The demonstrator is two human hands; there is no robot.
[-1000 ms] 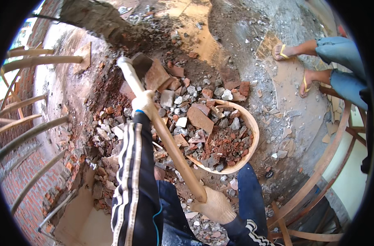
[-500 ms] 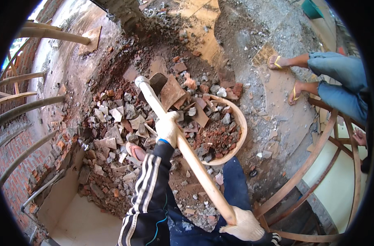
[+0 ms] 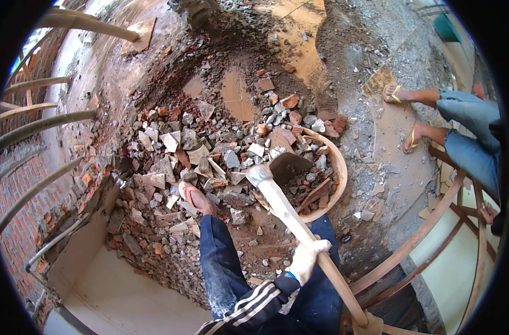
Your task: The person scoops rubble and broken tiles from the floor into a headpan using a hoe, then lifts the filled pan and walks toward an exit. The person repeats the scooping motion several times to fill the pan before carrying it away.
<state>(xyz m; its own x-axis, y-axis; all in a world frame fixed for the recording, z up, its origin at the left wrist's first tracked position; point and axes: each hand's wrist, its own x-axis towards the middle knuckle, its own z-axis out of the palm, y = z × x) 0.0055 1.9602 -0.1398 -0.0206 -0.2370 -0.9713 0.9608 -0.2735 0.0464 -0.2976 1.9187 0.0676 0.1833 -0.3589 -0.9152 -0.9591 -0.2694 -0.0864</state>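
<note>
A hoe with a pale wooden handle slants across the middle, and its dark blade is over the left part of a round basket. My left hand, in a cream glove, is wrapped round the handle partway down. At the handle's lower end my right hand grips it, gloved too and partly cut off by the picture's edge. The basket holds broken tile pieces, stones and reddish soil. Left of it spreads a heap of rubble, with my sandalled left foot on it.
Another person's legs in jeans and yellow-strapped sandals stand at the right, above a curved wooden frame. Poles line the left side near a brick wall. A pale low wall borders the rubble at lower left.
The hoe head has come back toward me and right, from the rubble to the basket. My left hand has moved down and right with the handle. Broken tile pieces now lie in the basket.
</note>
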